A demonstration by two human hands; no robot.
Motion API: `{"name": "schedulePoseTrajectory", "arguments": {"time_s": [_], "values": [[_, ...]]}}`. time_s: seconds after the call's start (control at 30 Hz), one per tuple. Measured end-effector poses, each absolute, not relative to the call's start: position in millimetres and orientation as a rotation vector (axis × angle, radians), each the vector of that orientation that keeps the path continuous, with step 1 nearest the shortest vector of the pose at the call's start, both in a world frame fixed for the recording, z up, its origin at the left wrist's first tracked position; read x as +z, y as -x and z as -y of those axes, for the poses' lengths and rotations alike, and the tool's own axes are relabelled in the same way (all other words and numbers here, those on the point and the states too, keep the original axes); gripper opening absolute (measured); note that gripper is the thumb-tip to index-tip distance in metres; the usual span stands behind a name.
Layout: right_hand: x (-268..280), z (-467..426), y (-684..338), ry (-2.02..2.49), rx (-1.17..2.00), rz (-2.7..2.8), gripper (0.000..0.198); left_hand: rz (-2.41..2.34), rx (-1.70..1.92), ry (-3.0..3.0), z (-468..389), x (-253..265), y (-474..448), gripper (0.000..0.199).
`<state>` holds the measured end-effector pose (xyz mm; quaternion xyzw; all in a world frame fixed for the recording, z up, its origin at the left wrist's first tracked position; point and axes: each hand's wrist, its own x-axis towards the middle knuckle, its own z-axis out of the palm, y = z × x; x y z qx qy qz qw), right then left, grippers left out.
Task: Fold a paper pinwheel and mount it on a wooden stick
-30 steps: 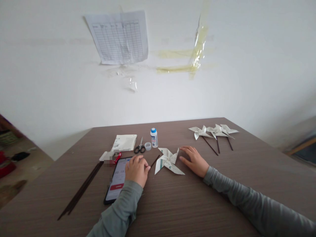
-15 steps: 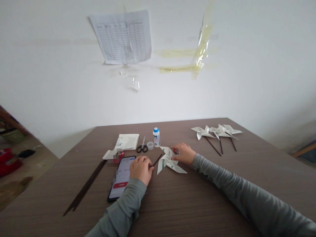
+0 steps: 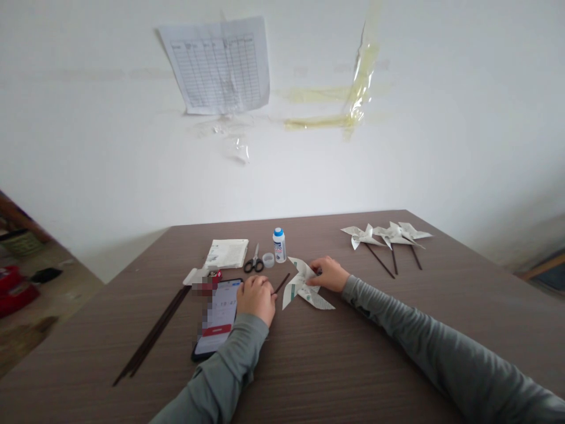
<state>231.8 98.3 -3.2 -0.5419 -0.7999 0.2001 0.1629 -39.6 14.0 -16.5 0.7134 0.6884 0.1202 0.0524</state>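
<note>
My right hand (image 3: 330,274) pinches the right side of a white paper pinwheel (image 3: 302,287) that lies on the table in front of me. My left hand (image 3: 256,299) is closed around a thin dark stick (image 3: 282,283), whose tip points up and right toward the pinwheel's left blade. Stick and pinwheel look apart. Under the left hand's edge lies a phone (image 3: 219,318) with a lit timer screen. Just behind the pinwheel stands a small white bottle with a blue cap (image 3: 279,246).
Scissors (image 3: 254,264) and a small clear cup (image 3: 268,259) lie left of the bottle, near stacked paper squares (image 3: 227,253). Several dark sticks (image 3: 154,335) rest at the left of the table (image 3: 353,365). Three finished-looking pinwheels (image 3: 392,235) lie at the back right.
My left hand has shifted slightly right with the stick. The pinwheel has turned a little, its upper blade now standing more upright, while my right hand stays at its side.
</note>
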Motion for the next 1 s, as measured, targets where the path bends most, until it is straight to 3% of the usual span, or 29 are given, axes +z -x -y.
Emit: {"name": "schedulePoseTrajectory", "arguments": {"time_s": [0.17,0.63,1.0], "values": [[-4.7,-92.1,-242.9,1.408,0.716,2.183,0.026,-2.1,0.383,-2.17,-19.6,-19.6,37.8,0.023],[-22.8,-70.2,-275.6,1.312,0.564,2.132,0.011,-2.08,0.429,-2.195,-23.1,-22.5,35.2,0.023],[-58.9,-71.4,-275.5,1.041,0.197,2.236,0.024,-1.861,0.781,-2.261,-19.4,-21.1,36.4,0.034]]}}
